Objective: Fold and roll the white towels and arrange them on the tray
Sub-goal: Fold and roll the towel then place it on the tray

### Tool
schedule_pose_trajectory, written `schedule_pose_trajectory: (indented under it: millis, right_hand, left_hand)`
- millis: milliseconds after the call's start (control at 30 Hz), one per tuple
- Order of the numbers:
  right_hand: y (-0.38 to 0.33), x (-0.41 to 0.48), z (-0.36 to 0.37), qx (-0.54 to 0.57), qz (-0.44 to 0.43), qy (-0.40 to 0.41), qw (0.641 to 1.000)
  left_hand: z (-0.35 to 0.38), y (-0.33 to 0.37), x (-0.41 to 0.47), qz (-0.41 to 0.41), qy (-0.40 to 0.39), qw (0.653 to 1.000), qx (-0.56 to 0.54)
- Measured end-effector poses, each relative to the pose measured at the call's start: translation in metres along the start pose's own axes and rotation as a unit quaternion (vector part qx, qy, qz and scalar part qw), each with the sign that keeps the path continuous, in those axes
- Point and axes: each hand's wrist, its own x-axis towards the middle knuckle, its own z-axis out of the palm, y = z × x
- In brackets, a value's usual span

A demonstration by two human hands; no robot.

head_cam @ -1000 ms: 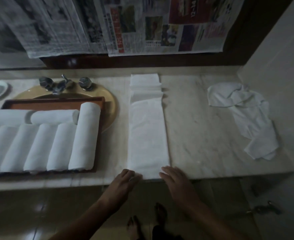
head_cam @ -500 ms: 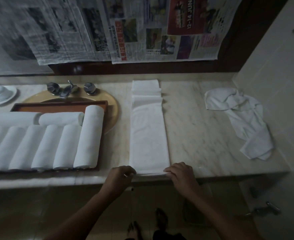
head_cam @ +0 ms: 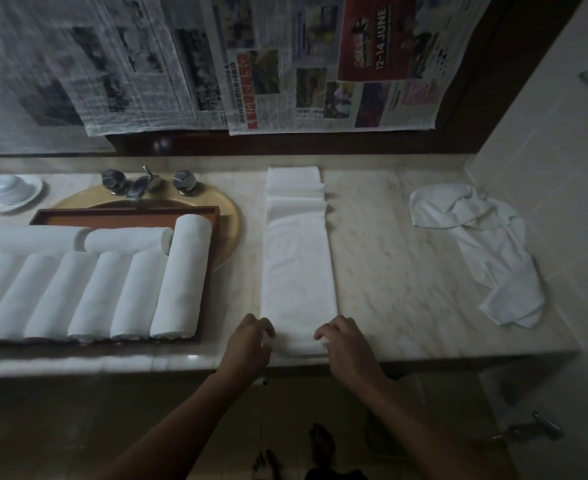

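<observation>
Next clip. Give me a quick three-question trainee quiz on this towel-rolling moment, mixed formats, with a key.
1. True or false: the left hand and right hand both grip the near end of the long folded white towel strip.
2. The crumpled white towel lies: A) in a basket; B) on the marble counter, right of the strip; C) under the strip.
3. On which side of the strip is the brown wooden tray of rolled white towels?
Key: 1 true; 2 B; 3 left.
</observation>
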Motion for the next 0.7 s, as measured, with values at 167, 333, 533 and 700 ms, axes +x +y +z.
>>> schedule_pose_trajectory:
  millis: [167,333,533,700]
  right_hand:
    - [-0.008,-0.009,0.01,-0.045,-0.081,0.003,0.996]
    - [-0.004,-0.013,0.011,-0.07,-0.11,-0.012,0.991]
    - [-0.004,-0.006,0.007,-0.112,-0.143,-0.053,0.982]
    - [-0.002,-0.004,0.006,-0.128,-0.143,-0.06,0.98]
  left_hand:
    - [0.017,0.0,-0.018,0.193,-0.034,0.967,0.162]
    - [0.017,-0.004,-0.024,0.252,-0.057,0.941,0.219]
    - [0.009,-0.016,-0.011,0.301,-0.079,0.913,0.264]
    - [0.006,-0.017,-0.007,0.306,-0.096,0.902,0.288]
